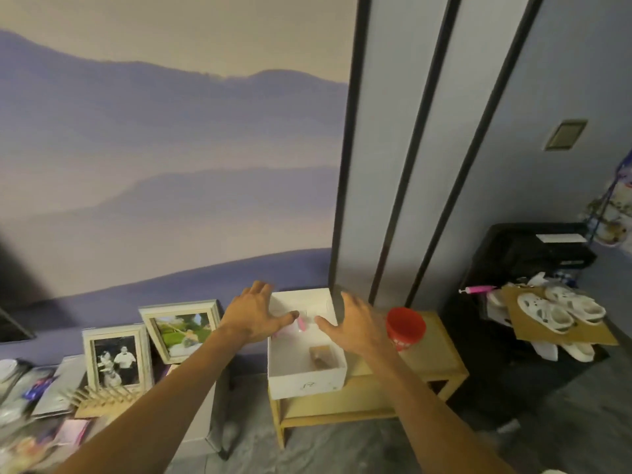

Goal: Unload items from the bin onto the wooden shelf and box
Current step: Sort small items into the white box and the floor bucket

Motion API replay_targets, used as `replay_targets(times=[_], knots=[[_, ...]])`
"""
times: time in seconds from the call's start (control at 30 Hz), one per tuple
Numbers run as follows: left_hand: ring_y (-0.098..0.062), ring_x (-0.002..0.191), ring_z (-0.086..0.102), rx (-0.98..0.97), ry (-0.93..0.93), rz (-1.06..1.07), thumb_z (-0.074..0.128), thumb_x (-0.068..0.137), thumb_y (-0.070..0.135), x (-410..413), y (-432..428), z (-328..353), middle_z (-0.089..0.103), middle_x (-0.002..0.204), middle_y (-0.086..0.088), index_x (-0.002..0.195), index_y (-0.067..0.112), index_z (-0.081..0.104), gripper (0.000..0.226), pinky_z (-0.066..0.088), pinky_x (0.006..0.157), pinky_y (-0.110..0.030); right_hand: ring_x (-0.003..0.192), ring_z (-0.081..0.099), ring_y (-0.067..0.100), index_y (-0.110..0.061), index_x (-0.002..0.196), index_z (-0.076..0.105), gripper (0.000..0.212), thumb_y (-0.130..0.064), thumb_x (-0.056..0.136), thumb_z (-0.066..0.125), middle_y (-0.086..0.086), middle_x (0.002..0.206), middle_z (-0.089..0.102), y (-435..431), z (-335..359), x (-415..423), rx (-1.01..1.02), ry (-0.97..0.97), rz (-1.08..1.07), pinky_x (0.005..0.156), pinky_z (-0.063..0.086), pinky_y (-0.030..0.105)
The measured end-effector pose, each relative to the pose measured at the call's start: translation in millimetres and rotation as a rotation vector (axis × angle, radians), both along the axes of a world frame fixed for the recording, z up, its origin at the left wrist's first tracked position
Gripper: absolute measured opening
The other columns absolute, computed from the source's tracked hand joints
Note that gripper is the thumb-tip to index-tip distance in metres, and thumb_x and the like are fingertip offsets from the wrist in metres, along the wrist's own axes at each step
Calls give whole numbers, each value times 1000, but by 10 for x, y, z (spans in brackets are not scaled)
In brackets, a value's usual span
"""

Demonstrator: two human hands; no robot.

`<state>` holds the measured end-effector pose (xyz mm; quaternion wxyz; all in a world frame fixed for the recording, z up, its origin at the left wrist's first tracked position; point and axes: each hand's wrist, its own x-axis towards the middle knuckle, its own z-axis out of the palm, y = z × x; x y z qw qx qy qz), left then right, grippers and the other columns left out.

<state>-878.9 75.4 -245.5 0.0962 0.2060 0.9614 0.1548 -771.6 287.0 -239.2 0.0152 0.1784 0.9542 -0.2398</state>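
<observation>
A white open box (304, 381) stands on the left end of a low wooden shelf (434, 357). Inside it lie a small brown item (321, 358) and something pink (301, 323) near the back. A red cup (405, 326) stands on the shelf just right of the box. My left hand (254, 313) hovers over the box's far left corner, fingers spread, holding nothing. Fingers apart and holding nothing, my right hand (359, 325) hovers over the box's right side, between the box and the cup. The bin is not in view.
Left of the shelf, two framed photos (118, 357) lean on the wall above a wooden rack (102, 400) and loose papers. To the right, a black stand (533, 268) holds white clogs (561, 311) on cardboard. Grey floor lies in front.
</observation>
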Motion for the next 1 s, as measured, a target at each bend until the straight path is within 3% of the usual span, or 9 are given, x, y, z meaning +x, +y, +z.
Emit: replay_targets(times=[0.17,0.4,0.53,0.63,0.73,0.83,0.93,1.0], knots=[[-24,143,46,-48,-129,19,62,66,95,-544,344,-549,38,162,7,158,35,33,114,46,115,-47,148,45,28,-27,161,31,104,-94,82,38,0,165,42,190,-864,-616,-64,-142,15,116,44,45],[-28,144,47,-152,-284,-28,63,60,92,-1101,644,-1433,42,162,0,158,31,28,122,43,118,-50,140,51,25,-19,156,41,95,-84,87,53,2,155,52,254,-1718,-1094,-152,-314,76,111,45,38],[-27,140,51,-161,-373,-60,76,71,77,-1337,741,-1839,46,158,-2,158,22,34,112,43,117,-39,125,61,25,-20,138,54,91,-90,80,55,3,137,63,213,-2164,-1241,-180,-416,48,102,53,38],[-27,146,44,-153,-439,-103,81,75,70,-1568,830,-2179,38,162,-4,163,20,27,114,36,119,-36,127,58,27,-17,139,52,98,-94,77,53,7,139,58,167,-2578,-1380,-207,-470,14,105,51,40],[-31,152,35,-200,-425,-160,80,73,70,-1824,906,-2616,32,167,-7,164,22,21,119,32,124,-45,134,51,28,-15,141,48,87,-82,86,57,11,144,51,148,-2846,-1467,-162,-485,13,113,43,38],[-34,150,38,-290,-350,-216,81,73,67,-1935,980,-3017,32,165,-7,162,22,21,116,37,120,-51,142,44,29,-15,143,49,71,-65,94,64,12,148,49,127,-2989,-1468,-90,-515,47,119,37,39],[-30,148,41,-344,-286,-312,82,81,52,-1995,988,-3322,35,163,-7,163,19,23,107,44,113,-44,142,44,30,-19,141,53,59,-49,95,72,11,149,50,89,-3229,-1516,-79,-569,38,117,40,42],[-29,148,43,-373,-208,-333,82,86,45,-1990,1005,-3296,37,163,-8,161,17,28,97,47,111,-40,142,42,34,-19,146,52,47,-29,102,64,13,153,45,99,-3244,-1529,-96,-558,17,115,41,46]])
